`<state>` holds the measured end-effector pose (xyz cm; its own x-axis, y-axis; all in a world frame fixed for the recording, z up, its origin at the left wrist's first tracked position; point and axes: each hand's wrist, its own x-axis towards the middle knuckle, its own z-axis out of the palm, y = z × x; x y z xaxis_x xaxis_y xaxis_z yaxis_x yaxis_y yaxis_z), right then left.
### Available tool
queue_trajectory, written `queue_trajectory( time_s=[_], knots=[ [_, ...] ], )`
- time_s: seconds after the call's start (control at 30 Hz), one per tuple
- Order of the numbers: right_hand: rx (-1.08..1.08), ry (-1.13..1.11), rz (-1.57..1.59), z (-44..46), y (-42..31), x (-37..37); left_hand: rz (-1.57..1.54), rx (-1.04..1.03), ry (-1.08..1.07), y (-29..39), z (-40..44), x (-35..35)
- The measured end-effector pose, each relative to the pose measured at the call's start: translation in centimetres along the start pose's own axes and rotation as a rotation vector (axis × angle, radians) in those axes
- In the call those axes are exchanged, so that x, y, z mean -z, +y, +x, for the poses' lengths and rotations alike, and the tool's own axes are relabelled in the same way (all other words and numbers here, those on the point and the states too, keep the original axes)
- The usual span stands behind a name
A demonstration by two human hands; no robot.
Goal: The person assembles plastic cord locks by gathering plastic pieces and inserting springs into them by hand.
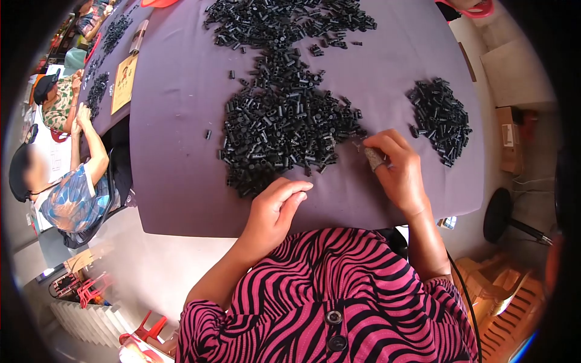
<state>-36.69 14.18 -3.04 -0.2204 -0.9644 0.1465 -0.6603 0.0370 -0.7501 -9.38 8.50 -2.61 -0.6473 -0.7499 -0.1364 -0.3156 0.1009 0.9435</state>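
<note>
A large pile of small black cylindrical pieces (284,124) covers the middle of the grey cloth-covered table (175,151). Just below its lower edge is my left hand (275,209), thumb and fingers drawn together; whatever they may pinch is too small to name. My right hand (394,166) is to the right of the pile, fingers curled in toward the thumb, with a greyish covering (373,158) on one finger. Tiny springs (357,144) lie on the cloth by its fingertips. Farther right is a smaller heap of black pieces (440,121).
At the left, two people in dark caps sit at another table, with black pieces and a yellow card (124,85) on it. An orange plastic chair (493,290) stands at the lower right, near a black round-based stand (497,215). A cardboard box (509,139) is at the right.
</note>
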Motion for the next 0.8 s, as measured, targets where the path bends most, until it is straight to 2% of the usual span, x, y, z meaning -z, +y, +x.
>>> queue_trajectory(
  time_s=[0.07, 0.27, 0.43, 0.57, 0.63, 0.73, 0.8],
  knots=[
    [0.038, 0.003, -0.085, 0.4, -0.1, 0.0, 0.061, -0.087, -0.003, 0.1, 0.1, 0.0],
    [0.127, -0.009, -0.299, 1.3, -0.6, -1.7, 0.08, -0.138, -0.028, -0.6, 0.1, 0.0],
    [0.142, -0.061, -0.448, 2.4, -1.3, -2.6, 0.086, -0.054, -0.036, -0.5, 0.1, -0.1],
    [0.186, -0.065, -0.366, 2.3, -1.3, -2.0, -0.08, 0.106, -0.025, -0.3, -0.1, 0.0],
    [0.21, -0.015, -0.243, 1.7, -2.0, -1.1, -0.117, 0.117, -0.022, -0.4, 0.1, 0.1],
    [0.044, -0.035, -0.219, 1.2, -1.9, -0.5, -0.115, 0.103, -0.032, -0.4, 0.4, -0.2],
    [0.036, 0.018, -0.219, 1.1, -1.2, 0.0, -0.069, 0.049, -0.039, -0.4, 0.9, -0.6]
  ],
)
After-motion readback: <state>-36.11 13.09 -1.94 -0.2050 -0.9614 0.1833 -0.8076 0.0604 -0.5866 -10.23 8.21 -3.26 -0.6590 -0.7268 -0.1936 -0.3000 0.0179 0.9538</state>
